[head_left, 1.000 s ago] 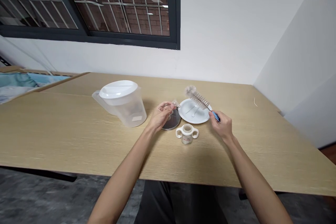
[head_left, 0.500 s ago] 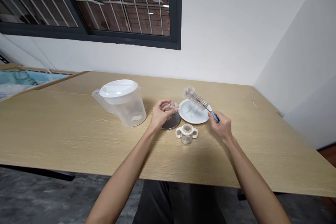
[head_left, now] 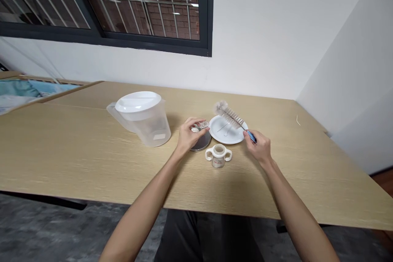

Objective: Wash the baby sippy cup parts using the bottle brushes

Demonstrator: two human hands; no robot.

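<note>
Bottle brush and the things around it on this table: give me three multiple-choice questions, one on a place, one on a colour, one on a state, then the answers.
1. Where does the two-handled cup stand?
A. On the window ledge
B. On the table, in front of the white plate
C. On top of the plate

2. What colour is the handle of the bottle brush in the right hand?
A. Red
B. Green
C. Blue

3. Where is the white lid of the clear jug?
A. On top of the jug
B. Lying flat on the table
C. Resting on the plate

Answers:
1. B, the cup stands on the table on the person's side of the plate.
2. C, blue shows at the fingers.
3. A, the lid covers the jug's top.
</note>
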